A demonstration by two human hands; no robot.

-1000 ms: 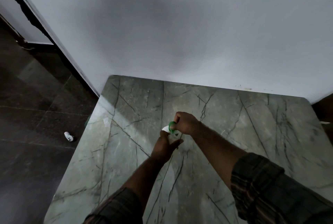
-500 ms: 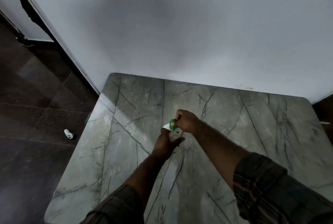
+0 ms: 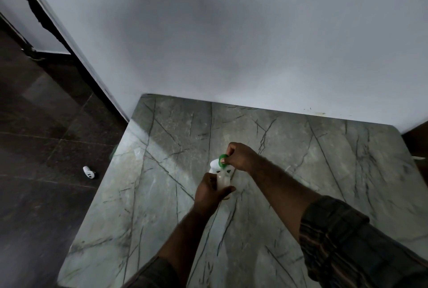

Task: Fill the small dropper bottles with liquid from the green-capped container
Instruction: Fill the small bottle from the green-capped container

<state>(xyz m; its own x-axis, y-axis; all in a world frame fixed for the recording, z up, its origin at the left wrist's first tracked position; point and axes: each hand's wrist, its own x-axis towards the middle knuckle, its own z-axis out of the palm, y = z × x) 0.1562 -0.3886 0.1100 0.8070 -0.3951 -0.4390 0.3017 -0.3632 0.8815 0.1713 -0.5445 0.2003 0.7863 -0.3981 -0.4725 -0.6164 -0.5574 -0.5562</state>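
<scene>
Container: a pale plastic container (image 3: 222,179) sits at the centre of the frame, a little below the middle, over the table. It leans with its top toward the upper left. Whether its base touches the stone cannot be told.
Cap: the green cap (image 3: 222,160) is on the top end of the container, just above a white shoulder.
Step in hand: this looks like opening the container, the cap being twisted while the body is braced. No filling has begun, by the look of it.
Next move: probably a firm turn of the cap with the body kept from spinning. After that the cap should lift clear without tipping liquid out of the leaning neck.
Right hand: the right hand (image 3: 239,156) comes in from the right, with its knuckles toward the upper part of the frame. Its thumb and fingertips pinch the rim of the cap.
Left hand: the left hand (image 3: 209,192) comes up from below. Its fingers and thumb wrap round the lower body of the container.
Arms: both forearms are bare and reach up from the bottom edge. A dark checked sleeve (image 3: 347,246) is pushed back at lower right.
Table: a grey-green veined stone table (image 3: 335,172) fills the lower middle and butts against a white wall (image 3: 231,44).
Dropper bottles: none can be made out on the stone.
Floor: on the dark floor (image 3: 46,137) at the left lies a small white thing (image 3: 89,173), too small to identify.
</scene>
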